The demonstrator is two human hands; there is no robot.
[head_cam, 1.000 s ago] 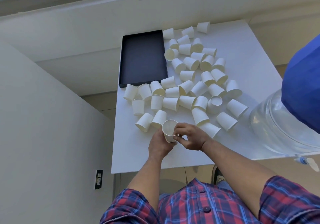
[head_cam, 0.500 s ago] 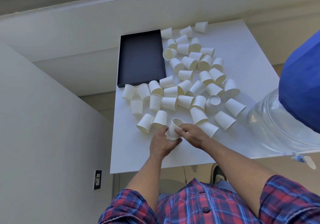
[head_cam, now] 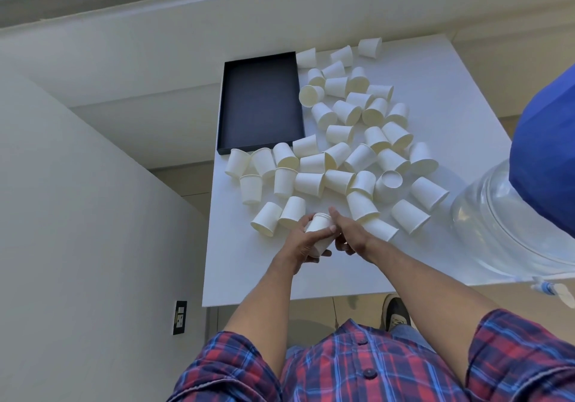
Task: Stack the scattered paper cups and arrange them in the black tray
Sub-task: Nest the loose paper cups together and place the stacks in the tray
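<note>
Left hand [head_cam: 300, 244] fingers wrap paper cup [head_cam: 320, 230]; right hand [head_cam: 350, 233] fingers spread beside it

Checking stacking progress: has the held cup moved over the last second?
Yes. The cup in the left hand tipped from mouth-up to mouth pointing away, toward the tray, staying near the table's front.
</note>
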